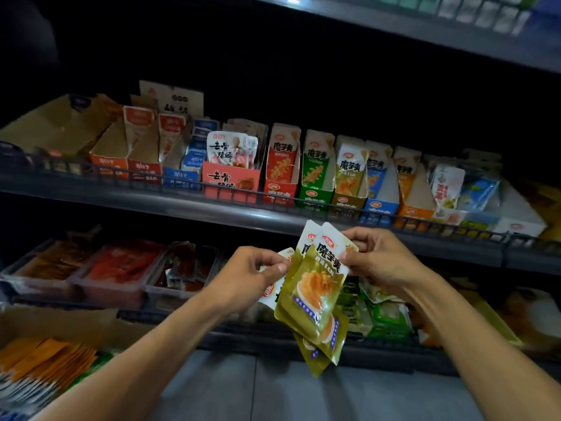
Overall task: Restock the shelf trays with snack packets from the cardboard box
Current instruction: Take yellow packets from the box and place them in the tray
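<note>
Both hands are pinching a bunch of olive-green snack packets (312, 296), left hand (252, 276) and right hand (381, 261), just below the shelf (212, 205) edge.

Cardboard box (45, 354) lower left; shelf trays (315, 180) above, behind.

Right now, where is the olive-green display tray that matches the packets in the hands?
In the head view, the olive-green tray stands on the upper shelf, right of centre, between the green tray and the blue tray.

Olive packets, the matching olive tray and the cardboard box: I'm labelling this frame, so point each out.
olive packets (312, 287), head view, front packet's face.
olive tray (347, 202), head view, front panel.
cardboard box (60, 322), head view, brown flap.
</note>
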A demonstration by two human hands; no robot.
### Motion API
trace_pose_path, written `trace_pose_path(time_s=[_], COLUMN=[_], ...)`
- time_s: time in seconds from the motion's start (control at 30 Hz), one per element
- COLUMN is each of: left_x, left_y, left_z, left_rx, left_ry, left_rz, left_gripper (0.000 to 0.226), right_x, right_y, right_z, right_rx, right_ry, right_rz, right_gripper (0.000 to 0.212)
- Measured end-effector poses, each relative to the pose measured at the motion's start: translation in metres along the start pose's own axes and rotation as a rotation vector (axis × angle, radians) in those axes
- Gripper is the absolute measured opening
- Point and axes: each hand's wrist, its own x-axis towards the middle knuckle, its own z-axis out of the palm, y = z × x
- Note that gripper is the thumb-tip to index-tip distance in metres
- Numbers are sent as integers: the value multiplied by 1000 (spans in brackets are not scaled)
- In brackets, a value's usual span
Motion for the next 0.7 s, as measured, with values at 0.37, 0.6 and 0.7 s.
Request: trace_pose_path(time_s=[0.37,0.6,0.7], left_x=[-8,3,4], left_y=[28,48,45], left_z=[1,-10,-4], left_rx=[-163,-320,-480], left_ry=[-51,-72,-26], left_rz=[-6,-131,-201], left_gripper=[34,13,12], right_x=[-21,-26,-26], right_y=[0,1,3], right_z=[5,13,21], right_rx=[415,449,401], right_ry=[106,16,40], right_rz=[164,100,56], right_gripper=[16,20,15])
